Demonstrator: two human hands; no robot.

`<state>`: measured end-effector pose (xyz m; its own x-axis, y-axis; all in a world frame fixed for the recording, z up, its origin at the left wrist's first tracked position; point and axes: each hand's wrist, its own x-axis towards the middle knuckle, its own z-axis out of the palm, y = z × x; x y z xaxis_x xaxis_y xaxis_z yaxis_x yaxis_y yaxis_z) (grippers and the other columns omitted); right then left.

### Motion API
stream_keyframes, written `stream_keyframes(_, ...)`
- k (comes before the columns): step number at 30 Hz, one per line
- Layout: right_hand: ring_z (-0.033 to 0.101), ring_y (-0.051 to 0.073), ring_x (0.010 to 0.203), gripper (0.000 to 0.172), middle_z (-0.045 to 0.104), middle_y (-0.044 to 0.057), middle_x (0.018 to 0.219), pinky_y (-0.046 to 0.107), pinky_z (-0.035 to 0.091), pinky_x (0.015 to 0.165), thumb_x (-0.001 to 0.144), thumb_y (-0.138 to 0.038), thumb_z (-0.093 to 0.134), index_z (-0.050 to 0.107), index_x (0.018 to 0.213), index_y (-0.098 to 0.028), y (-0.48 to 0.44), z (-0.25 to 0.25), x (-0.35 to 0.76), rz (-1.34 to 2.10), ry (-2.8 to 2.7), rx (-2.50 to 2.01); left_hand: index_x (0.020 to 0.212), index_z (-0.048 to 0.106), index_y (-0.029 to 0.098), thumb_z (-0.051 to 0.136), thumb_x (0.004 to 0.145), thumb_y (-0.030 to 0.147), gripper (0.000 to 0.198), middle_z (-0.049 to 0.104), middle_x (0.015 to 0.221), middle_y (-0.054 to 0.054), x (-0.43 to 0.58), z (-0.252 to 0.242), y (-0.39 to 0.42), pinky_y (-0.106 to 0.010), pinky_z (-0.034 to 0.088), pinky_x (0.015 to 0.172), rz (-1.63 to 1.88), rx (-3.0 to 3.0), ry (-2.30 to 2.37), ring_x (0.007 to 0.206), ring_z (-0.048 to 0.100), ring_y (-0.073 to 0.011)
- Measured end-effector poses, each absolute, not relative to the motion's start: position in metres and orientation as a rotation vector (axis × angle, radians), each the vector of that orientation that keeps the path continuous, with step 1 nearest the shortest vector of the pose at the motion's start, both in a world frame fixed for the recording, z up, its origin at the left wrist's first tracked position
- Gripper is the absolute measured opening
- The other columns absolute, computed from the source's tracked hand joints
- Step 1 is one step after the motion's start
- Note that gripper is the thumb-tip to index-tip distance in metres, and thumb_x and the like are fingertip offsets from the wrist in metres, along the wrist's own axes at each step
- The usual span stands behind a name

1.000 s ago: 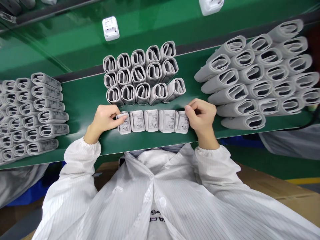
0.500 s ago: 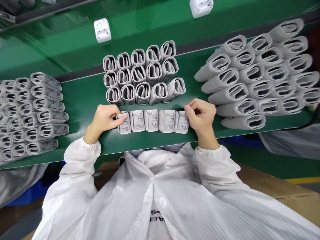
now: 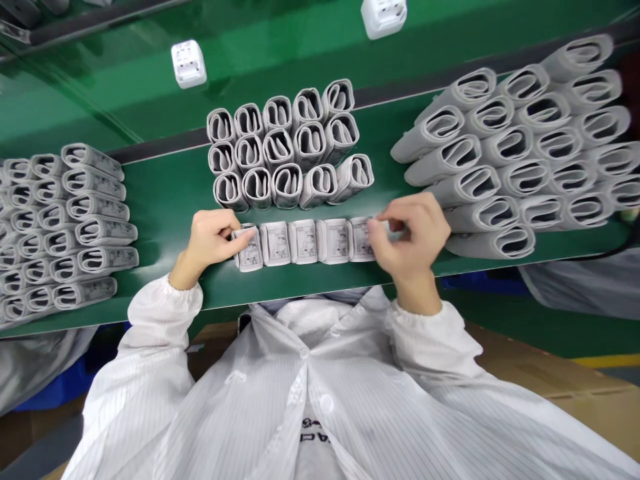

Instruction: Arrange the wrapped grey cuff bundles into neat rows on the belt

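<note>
A row of several grey rolled cuffs (image 3: 305, 241) with printed labels lies on the green table (image 3: 165, 213) right in front of me. My left hand (image 3: 213, 239) is curled against the row's left end, thumb and fingers pinching the outermost cuff. At the right end, my right hand (image 3: 413, 233) has its fingers bent over the last cuff, slightly blurred and partly hiding it.
Behind the row stands a block of upright rolled cuffs (image 3: 287, 150). Larger stacks of rolled cuffs lie at the left (image 3: 65, 220) and right (image 3: 530, 153). Two white adapters (image 3: 189, 63) (image 3: 383, 16) sit on the green belt beyond. Cardboard (image 3: 575, 387) lies below the table's edge.
My right hand has lifted and shifted slightly right at the row's end. The two white adapters have travelled left on the belt. My left hand has stayed put.
</note>
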<state>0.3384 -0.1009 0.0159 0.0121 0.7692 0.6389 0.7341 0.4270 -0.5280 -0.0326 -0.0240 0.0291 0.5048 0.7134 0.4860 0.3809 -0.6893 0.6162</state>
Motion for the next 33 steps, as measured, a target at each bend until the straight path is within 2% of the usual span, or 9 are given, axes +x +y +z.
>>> stream_keyframes(1,0.065,0.024,0.077,0.018,0.072,0.006,0.092,0.042,0.051,0.068,0.112,-0.043,0.072,0.074,0.106,-0.026,-0.106,0.026,0.326,0.032,-1.803,-1.172,0.065,0.049,0.023,0.079,0.104,0.048,0.056,0.031,0.053,0.009,-0.033,0.029,-0.024,-0.028,0.026,0.051,1.023,2.325,0.912,0.047,0.032,-0.0084)
stream_keyframes(2,0.067,0.024,0.082,0.018,0.074,0.007,0.100,0.042,0.052,0.071,0.112,-0.042,0.075,0.076,0.119,-0.026,-0.110,0.034,0.313,0.054,-1.889,-1.050,0.065,0.049,0.023,0.079,0.104,0.049,0.057,0.031,0.053,0.009,-0.033,0.028,-0.024,-0.028,0.026,0.051,1.014,2.328,0.921,0.047,0.032,-0.0085)
stream_keyframes(4,0.066,0.024,0.088,0.031,0.074,0.006,0.105,0.041,0.051,0.077,0.115,-0.042,0.074,0.075,0.141,-0.025,-0.116,0.045,0.285,0.114,-2.095,-0.947,0.065,0.048,0.023,0.079,0.105,0.052,0.058,0.030,0.053,0.009,-0.033,0.026,-0.024,-0.029,0.026,0.052,1.014,2.326,0.938,0.047,0.032,-0.0087)
stream_keyframes(7,0.061,0.028,0.094,0.038,0.072,0.008,0.101,0.043,0.046,0.082,0.119,-0.040,0.069,0.074,0.148,-0.017,-0.116,0.046,0.256,0.118,-2.370,-0.998,0.066,0.048,0.023,0.078,0.106,0.053,0.059,0.029,0.054,0.009,-0.031,0.024,-0.024,-0.030,0.025,0.051,1.046,2.324,0.943,0.047,0.031,-0.0089)
stream_keyframes(10,0.057,0.029,0.095,0.035,0.072,0.010,0.100,0.044,0.041,0.083,0.119,-0.032,0.068,0.076,0.146,-0.012,-0.112,0.039,0.248,0.062,-2.462,-1.060,0.067,0.048,0.023,0.078,0.107,0.050,0.057,0.029,0.055,0.009,-0.028,0.023,-0.025,-0.029,0.023,0.051,1.094,2.322,0.902,0.048,0.030,-0.0089)
stream_keyframes(19,0.050,0.025,0.089,0.023,0.069,0.005,0.090,0.044,0.034,0.081,0.117,-0.021,0.069,0.084,0.135,-0.020,-0.109,0.038,0.252,0.052,-2.469,-0.919,0.069,0.052,0.023,0.081,0.105,0.041,0.050,0.032,0.055,0.010,-0.025,0.022,-0.027,-0.028,0.025,0.051,1.138,2.323,0.838,0.048,0.031,-0.0081)
stream_keyframes(23,0.051,0.023,0.085,0.028,0.070,0.003,0.086,0.043,0.034,0.080,0.118,-0.014,0.064,0.087,0.123,-0.029,-0.108,0.039,0.253,0.195,-2.472,-0.934,0.068,0.051,0.023,0.078,0.106,0.046,0.053,0.031,0.055,0.010,-0.026,0.022,-0.027,-0.029,0.026,0.052,1.076,2.327,0.883,0.049,0.030,-0.0089)
stream_keyframes(28,0.055,0.022,0.085,0.033,0.074,0.003,0.087,0.042,0.037,0.079,0.119,-0.019,0.063,0.081,0.092,-0.025,-0.109,0.038,0.259,0.309,-2.480,-0.865,0.066,0.048,0.024,0.075,0.107,0.056,0.059,0.029,0.055,0.009,-0.030,0.021,-0.026,-0.031,0.027,0.053,0.999,2.311,0.981,0.049,0.029,-0.0100)
stream_keyframes(33,0.055,0.021,0.080,0.038,0.072,0.003,0.083,0.040,0.037,0.076,0.121,-0.030,0.063,0.073,0.085,-0.023,-0.109,0.035,0.265,0.373,-2.430,-0.846,0.065,0.048,0.024,0.075,0.106,0.058,0.060,0.031,0.054,0.009,-0.032,0.022,-0.026,-0.032,0.029,0.054,0.982,2.305,1.007,0.050,0.031,-0.0104)
